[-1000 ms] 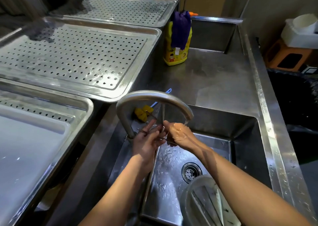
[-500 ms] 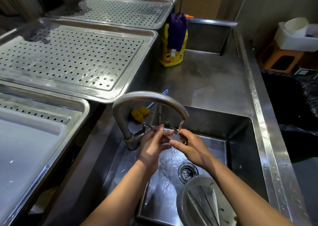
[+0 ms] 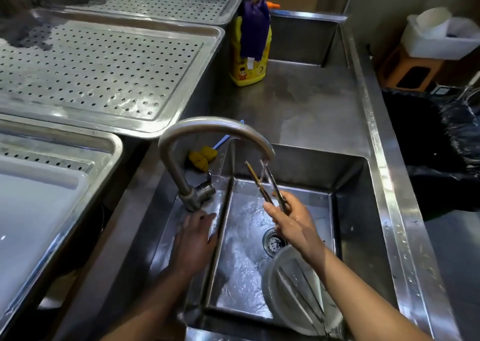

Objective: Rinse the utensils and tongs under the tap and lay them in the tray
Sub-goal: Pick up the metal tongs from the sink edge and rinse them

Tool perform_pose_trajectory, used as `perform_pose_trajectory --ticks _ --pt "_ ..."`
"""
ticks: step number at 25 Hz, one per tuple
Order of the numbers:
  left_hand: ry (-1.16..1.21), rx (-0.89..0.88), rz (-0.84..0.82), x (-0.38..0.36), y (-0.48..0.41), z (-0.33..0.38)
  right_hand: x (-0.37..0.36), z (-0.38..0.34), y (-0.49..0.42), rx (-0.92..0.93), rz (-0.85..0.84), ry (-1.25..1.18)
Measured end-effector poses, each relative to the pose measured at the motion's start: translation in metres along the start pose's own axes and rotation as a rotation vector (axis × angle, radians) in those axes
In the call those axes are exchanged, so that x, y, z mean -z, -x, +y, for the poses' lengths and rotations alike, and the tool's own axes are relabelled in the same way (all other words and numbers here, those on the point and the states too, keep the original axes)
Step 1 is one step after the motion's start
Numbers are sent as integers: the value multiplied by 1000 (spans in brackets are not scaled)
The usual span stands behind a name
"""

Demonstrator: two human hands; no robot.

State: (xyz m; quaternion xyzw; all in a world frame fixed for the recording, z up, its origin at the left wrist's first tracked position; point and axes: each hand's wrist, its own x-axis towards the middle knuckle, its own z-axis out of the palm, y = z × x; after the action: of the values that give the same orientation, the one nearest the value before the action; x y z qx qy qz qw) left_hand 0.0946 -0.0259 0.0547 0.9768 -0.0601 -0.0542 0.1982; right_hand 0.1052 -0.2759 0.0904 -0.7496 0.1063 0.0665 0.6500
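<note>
Steel sink (image 3: 350, 211): right hand (image 3: 293, 221) holds tongs (image 3: 267, 185) under tap (image 3: 207, 130).

I stand at a commercial kitchen's wash station: a deep steel sink (image 3: 348, 211) with a gooseneck tap (image 3: 207, 127) just above my fingers, perforated steel drain trays (image 3: 104, 65) to their left, and a detergent bottle (image 3: 249, 63) on the steel counter (image 3: 298, 107) beyond.

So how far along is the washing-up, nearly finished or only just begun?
Early, by the look of it. Nothing shows in the trays yet: the perforated tray holds only water drops. In hand: the right hand holds the tongs under the running tap, while the left hand rests near its base. Left: more utensils wait in the white bowl in the sink.
</note>
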Motion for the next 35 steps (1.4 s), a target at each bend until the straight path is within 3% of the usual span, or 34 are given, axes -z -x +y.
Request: perform_pose_trajectory --ticks 3,7,11,18,27,35 --pt "-175 -7 -59 -18 3 -22 44 60 35 -143 73 259" --pt "-266 -59 75 -31 4 -33 79 123 65 -386 27 590" --pt "-274 -75 181 -35 5 -37 70 156 73 -564 -79 935" --pt "-255 -64 255 -36 4 -37 44 188 63 -761 -87 1162" --pt "-279 -76 282 -40 2 -43 42 194 58 -614 -64 1217" --pt "-261 -46 269 -39 3 -44 -15 82 22 -56 -27 827"
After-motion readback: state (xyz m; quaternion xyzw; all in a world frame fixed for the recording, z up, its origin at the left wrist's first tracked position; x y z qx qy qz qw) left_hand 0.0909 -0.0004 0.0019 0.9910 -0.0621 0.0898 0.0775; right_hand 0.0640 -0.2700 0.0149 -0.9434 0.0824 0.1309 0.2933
